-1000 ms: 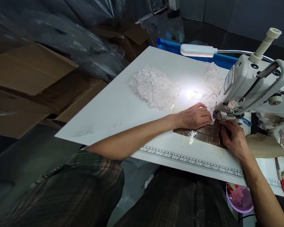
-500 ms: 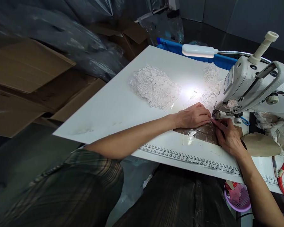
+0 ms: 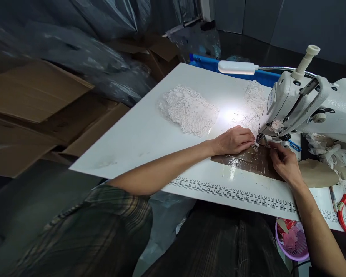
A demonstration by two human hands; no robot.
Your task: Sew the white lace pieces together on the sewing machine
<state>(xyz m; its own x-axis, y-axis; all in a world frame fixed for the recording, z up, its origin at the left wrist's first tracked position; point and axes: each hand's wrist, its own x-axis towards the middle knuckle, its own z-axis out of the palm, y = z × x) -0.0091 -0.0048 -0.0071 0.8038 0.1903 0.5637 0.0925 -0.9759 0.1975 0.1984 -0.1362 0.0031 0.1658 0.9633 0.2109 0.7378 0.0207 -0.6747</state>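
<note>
Just past the left hand [image 3: 235, 140], pinching lace [image 3: 256, 147], the sewing machine [image 3: 281, 102] could prick straying fingertips; whether the right hand [image 3: 286, 163] grips, I can't tell.

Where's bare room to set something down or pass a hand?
Best: the left of the table, between its edge, the lace pile and left forearm. A thin strip runs between brown sheet and ruler. Crowded: left hand and right hand by the machine, rightward to scissors.
</note>
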